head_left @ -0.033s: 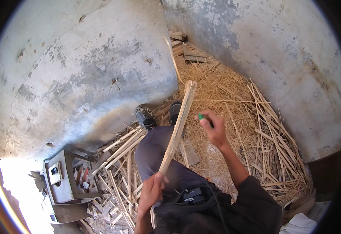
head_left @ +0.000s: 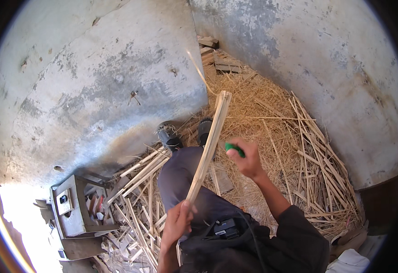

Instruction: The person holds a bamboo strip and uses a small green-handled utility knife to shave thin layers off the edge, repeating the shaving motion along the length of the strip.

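Observation:
My left hand (head_left: 179,221) is closed around the near end of a long, pale wooden stick (head_left: 208,148). The stick slants up and away across my thigh, its far end over the shavings, and its surface looks split lengthwise. To the right of it, my right hand (head_left: 246,159) grips a green-handled tool (head_left: 235,150). No blade can be made out on the tool, and it is apart from the stick. A thin, light strip of wood (head_left: 200,72) stands out beyond the stick's far end; whether it is attached I cannot tell.
Straw-like shavings (head_left: 249,98) cover the floor ahead. Many thin wooden sticks (head_left: 324,173) lie piled at the right, with more sticks (head_left: 140,175) at the left. A worn box-like stand (head_left: 74,207) is at the far left. Stained walls (head_left: 117,77) meet ahead of my feet.
My right hand has come nearer to me with the green-handled tool, which has turned. The stick's far end has shifted slightly up, and the thin strip beyond it has tilted left.

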`<state>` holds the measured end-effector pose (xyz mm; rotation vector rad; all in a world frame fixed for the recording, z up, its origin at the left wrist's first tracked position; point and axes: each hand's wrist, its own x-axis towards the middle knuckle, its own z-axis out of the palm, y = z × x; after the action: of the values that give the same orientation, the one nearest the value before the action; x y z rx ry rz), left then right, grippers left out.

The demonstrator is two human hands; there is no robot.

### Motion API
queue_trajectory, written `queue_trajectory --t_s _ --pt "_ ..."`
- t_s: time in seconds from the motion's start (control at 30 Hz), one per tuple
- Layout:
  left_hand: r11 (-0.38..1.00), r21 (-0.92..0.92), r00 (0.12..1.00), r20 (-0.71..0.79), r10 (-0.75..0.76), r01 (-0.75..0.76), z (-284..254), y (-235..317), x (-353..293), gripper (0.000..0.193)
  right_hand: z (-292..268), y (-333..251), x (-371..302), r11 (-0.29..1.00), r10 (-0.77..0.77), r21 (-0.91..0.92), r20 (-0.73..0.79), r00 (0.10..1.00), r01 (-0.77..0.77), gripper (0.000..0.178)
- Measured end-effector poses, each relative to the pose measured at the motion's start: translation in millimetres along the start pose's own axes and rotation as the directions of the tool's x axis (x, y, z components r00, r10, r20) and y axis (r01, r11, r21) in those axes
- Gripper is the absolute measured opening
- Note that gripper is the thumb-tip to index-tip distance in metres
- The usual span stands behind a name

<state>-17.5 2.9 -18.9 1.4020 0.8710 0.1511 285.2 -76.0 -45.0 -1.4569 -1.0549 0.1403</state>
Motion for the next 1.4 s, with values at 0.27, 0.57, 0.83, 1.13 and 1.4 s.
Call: queue_trajectory --t_s 0.27,0.57,0.83,1.13,1.4 --pt "0.98 -0.187 0.989 0.144 -0.04 0.067 3.4 14.9 7.3 0.048 13.1 -17.2 -24.9 0.939 -0.296 -0.138 0.137 0.945 0.314 0.034" --pt "0.961 -0.26 0.951 0.31 -0.008 0.093 2.0 16.8 15.1 0.053 17.3 -16.2 -30.9 0.916 -0.388 -0.046 0.144 0.91 0.398 0.035" --pt "0.987 -0.145 0.973 0.206 0.104 -0.074 4.4 18.5 18.1 0.053 17.9 -16.5 -32.9 0.925 -0.372 -0.028 0.147 0.917 0.379 0.036" --pt "0.931 0.192 0.945 -0.045 0.325 -0.311 22.8 24.4 6.2 0.049 12.9 -33.4 -26.1 0.917 -0.371 -0.101 0.145 0.917 0.386 0.033" --pt "0.847 0.426 0.902 -0.137 0.409 -0.319 25.8 28.1 0.2 0.051 10.0 -53.7 -23.4 0.881 -0.377 -0.26 0.12 0.919 0.395 0.031"
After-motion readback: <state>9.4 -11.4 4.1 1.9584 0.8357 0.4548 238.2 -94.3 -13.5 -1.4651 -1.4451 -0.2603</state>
